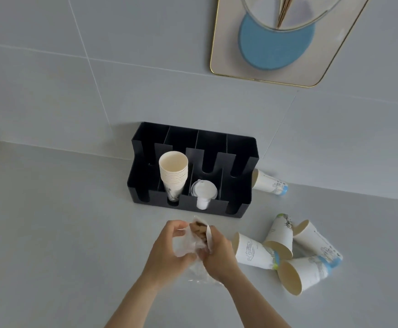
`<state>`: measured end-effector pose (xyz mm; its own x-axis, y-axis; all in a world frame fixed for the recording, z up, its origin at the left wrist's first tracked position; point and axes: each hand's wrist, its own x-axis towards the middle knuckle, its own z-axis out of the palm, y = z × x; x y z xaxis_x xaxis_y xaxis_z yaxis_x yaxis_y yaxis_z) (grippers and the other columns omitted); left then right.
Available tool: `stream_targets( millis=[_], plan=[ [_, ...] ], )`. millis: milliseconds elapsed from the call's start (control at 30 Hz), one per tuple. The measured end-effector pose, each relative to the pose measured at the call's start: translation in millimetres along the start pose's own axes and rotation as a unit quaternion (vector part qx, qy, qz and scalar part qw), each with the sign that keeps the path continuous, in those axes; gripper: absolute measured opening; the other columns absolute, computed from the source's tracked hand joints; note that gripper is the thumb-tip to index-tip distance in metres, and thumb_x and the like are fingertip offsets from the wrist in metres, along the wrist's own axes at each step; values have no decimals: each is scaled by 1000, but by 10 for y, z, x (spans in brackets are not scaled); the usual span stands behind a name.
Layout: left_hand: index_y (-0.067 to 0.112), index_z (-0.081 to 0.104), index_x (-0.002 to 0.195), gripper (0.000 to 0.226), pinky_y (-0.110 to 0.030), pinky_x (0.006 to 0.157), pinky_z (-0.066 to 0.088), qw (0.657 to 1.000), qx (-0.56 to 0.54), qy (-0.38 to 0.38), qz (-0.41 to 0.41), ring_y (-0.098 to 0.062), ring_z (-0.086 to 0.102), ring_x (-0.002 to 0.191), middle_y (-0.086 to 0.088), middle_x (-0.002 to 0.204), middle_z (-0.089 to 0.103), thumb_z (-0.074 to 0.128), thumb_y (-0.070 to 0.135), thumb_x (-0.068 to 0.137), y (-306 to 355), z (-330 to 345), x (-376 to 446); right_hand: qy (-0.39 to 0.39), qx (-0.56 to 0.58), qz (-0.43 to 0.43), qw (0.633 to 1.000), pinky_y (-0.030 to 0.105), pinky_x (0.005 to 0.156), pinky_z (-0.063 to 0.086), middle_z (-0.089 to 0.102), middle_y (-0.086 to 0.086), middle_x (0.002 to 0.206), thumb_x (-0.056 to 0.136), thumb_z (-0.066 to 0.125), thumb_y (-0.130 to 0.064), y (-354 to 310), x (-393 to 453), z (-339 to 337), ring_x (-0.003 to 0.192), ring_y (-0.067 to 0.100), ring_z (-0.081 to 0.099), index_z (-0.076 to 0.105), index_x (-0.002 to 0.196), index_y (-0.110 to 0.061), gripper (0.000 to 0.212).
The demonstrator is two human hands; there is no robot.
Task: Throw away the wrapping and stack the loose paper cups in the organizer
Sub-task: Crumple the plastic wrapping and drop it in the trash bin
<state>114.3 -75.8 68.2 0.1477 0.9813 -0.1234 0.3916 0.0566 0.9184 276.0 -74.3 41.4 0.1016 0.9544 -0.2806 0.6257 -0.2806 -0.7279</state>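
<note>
- While crumpled at lower centre of frame, wrapping point(188, 247) looks thin, clear, soft and slippery; best bunched tight rather than pinched at an edge.
- Held between left hand point(169, 247) and right hand point(217, 252), both closed on it, a tail trailing below onto counter point(51, 233).
- Possibly something brown inside, near top; hard to tell.
- Loose cups point(285, 252) lying at lower right, light, crushable; organizer point(240, 209) just above hands.
</note>
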Motion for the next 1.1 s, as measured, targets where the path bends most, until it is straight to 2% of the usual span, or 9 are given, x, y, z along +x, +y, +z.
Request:
stream_targets(
  millis=[100, 200, 367, 467, 633, 733, 867, 967, 1100],
  plan=[
    [52, 38, 122, 69, -24, 101, 36, 991, 105, 17, 77, 9, 33, 132, 24, 141, 38, 76, 38, 66, -47, 51, -250, 12, 35, -22, 999, 30, 92, 55, 71, -22, 113, 79, 60, 1, 44, -53, -167, 106, 6, 65, 59, 122, -28, 52],
    [55, 23, 129, 71, -17, 87, 46, 976, 188, 11, 108, 5, 47, 122, 23, 141, 37, 73, 43, 79, -102, 215, -498, 10, 72, -18, 997, 37, 92, 56, 71, -16, 112, 82, 59, -4, 67, -125, -261, 104, 12, 66, 59, 123, -26, 47],
    [39, 24, 141, 65, -17, 96, 43, 968, 231, 33, 91, 2, 49, 122, 24, 140, 36, 65, 36, 91, -179, 514, -695, -75, 89, -53, 992, 37, 99, 52, 66, -20, 120, 78, 54, -17, 70, -277, -312, 112, 10, 62, 57, 126, -31, 50],
    [33, 29, 144, 59, -10, 88, 43, 974, 212, 65, 42, 4, 47, 120, 27, 138, 36, 62, 33, 95, -177, 563, -749, -164, 111, -65, 978, 40, 105, 49, 59, -10, 127, 74, 63, -18, 59, -320, -375, 121, 13, 55, 55, 125, -42, 57],
    [53, 31, 111, 40, -6, 68, 48, 980, 157, 119, -4, 12, 56, 93, 38, 114, 49, 62, 34, 94, -107, 433, -881, -277, 84, -102, 952, 26, 98, 46, 41, -11, 133, 73, 77, -28, -113, -468, -511, 123, 13, 45, 50, 131, -45, 66],
    [41, 34, 110, 31, -12, 61, 47, 979, 158, 129, -19, -3, 66, 92, 30, 105, 56, 49, 58, 90, -117, 256, -958, -295, 31, -142, 944, 23, 94, 47, 44, -9, 131, 80, 80, -32, -225, -540, -461, 118, 12, 50, 45, 140, -41, 70],
    [30, 43, 110, 26, -13, 56, 45, 972, 154, 162, -72, -8, 66, 76, 14, 96, 64, 62, 21, 94, -289, -44, -1056, -344, 53, -169, 922, 5, 89, 41, 57, -22, 122, 80, 83, -28, -462, -653, -197, 109, -17, 51, 48, 135, -35, 65],
    [35, 43, 106, 28, -15, 57, 45, 964, 142, 197, -110, -3, 63, 73, 19, 94, 63, 63, 20, 95, -488, -339, -1232, -377, 50, -162, 911, 19, 101, 41, 48, -22, 139, 69, 90, -31, -649, -755, 175, 127, -4, 47, 30, 148, -38, 99],
    [30, 47, 108, 43, -19, 54, 46, 953, 127, 223, -159, -7, 64, 74, 14, 94, 66, 59, -6, 87, -815, -767, -1530, -344, 1, -162, 925, 19, 80, 46, 54, -12, 126, 78, 84, -23, -891, -908, 839, 113, 11, 55, 32, 139, -27, 80]
  ],
)
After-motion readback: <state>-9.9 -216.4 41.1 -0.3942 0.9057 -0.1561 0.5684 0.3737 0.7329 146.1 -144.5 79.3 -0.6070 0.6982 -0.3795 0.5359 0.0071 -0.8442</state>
